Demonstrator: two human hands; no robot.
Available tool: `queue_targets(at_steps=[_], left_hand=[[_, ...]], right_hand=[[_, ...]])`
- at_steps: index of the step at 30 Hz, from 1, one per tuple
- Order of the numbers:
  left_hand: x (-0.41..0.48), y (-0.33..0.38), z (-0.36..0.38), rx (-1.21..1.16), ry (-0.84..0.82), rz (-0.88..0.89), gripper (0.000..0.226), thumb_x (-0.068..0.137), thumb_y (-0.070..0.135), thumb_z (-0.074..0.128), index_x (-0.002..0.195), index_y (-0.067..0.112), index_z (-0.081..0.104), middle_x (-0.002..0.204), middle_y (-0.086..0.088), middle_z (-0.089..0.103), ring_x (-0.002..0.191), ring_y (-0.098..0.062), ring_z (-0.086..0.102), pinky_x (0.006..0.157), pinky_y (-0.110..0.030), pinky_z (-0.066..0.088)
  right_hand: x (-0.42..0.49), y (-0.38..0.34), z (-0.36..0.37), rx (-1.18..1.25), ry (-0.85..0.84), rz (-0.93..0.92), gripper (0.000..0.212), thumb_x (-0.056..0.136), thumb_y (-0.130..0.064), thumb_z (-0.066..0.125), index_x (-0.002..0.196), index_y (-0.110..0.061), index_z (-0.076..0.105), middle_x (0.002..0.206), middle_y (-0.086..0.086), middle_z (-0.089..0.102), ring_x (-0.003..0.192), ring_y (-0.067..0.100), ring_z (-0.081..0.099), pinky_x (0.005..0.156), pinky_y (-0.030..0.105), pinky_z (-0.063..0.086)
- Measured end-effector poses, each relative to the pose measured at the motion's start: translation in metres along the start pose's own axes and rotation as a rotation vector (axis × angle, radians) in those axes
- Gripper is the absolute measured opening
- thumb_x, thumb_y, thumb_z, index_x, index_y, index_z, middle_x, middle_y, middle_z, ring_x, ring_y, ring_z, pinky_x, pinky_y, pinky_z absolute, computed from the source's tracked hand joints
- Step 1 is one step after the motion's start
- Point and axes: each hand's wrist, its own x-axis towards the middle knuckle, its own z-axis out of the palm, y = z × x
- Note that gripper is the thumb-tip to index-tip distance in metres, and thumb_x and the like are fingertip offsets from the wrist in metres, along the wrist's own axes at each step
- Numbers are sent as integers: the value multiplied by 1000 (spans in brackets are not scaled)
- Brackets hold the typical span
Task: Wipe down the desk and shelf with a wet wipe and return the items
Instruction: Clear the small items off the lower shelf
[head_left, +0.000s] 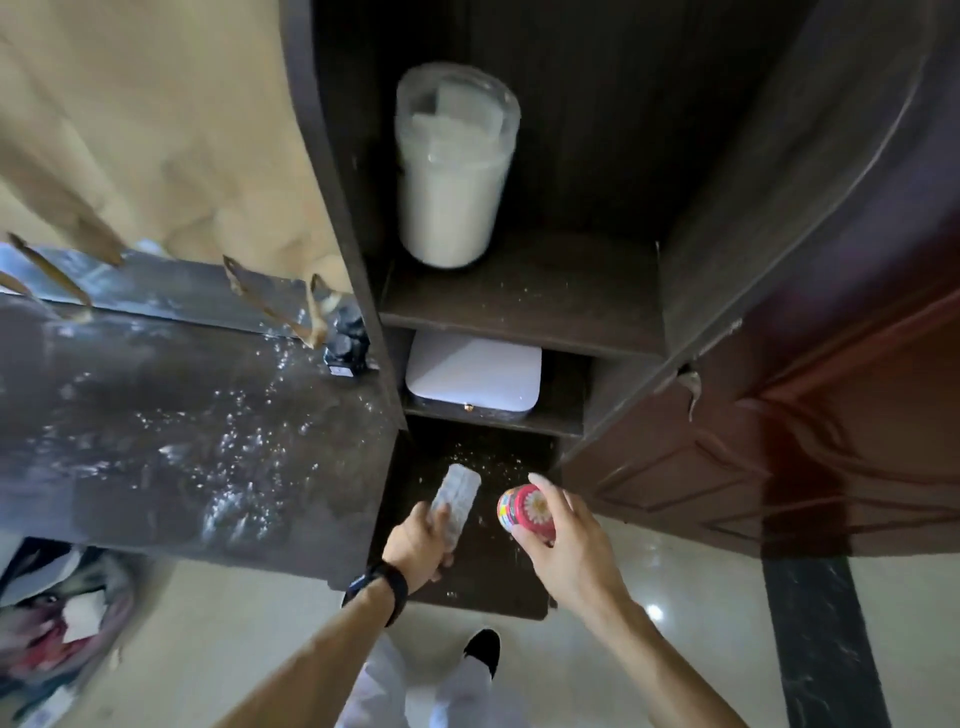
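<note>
My left hand (422, 540) grips a flat silvery blister-like pack (456, 500) over the lowest dark shelf board (483, 571). My right hand (563, 540) holds a small pink jar with a daisy print lid (525, 513) just above the same board, to the right of the pack. White specks are scattered on that board and on the upper shelf (524, 301). The dark desk top (171, 431) at left shows wet, shiny streaks. No wet wipe is visible.
A tall clear jar of white powder (453, 171) stands on the upper shelf. A white flat box (472, 379) lies on the middle shelf. A brown door (779, 441) stands right. Cables and a plug strip (345, 343) sit at the desk's far corner. My shoe (483, 649) shows below.
</note>
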Motion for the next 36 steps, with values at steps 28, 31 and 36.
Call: queue_targets(at_steps=[28,31,36], left_hand=[[-26,110,-70,-831,47,-80,31,96,19,55,126,19,52,108,0,72,82,-14,70,61,-26,47],[-32,98,-64,-990,34,-132,35,95,13,54,130,15,51,110,-2,71,93,-17,71,69,-29,51],[-39,99,-63,-1187,29,-128,29,96,6,50,124,7,55,113,-6,69,105,-19,66,85,-32,52]], right_hand=[[83,-96,-21,178,184,-51,74,92,-39,66,152,-23,27,150,5,43,135,22,46,107,33,43],[83,-93,-15,218,183,-8,76,90,-44,67,151,-22,28,148,6,47,130,22,51,106,36,48],[83,-93,-7,257,202,7,78,91,-42,66,153,-21,23,142,8,52,119,20,61,99,34,53]])
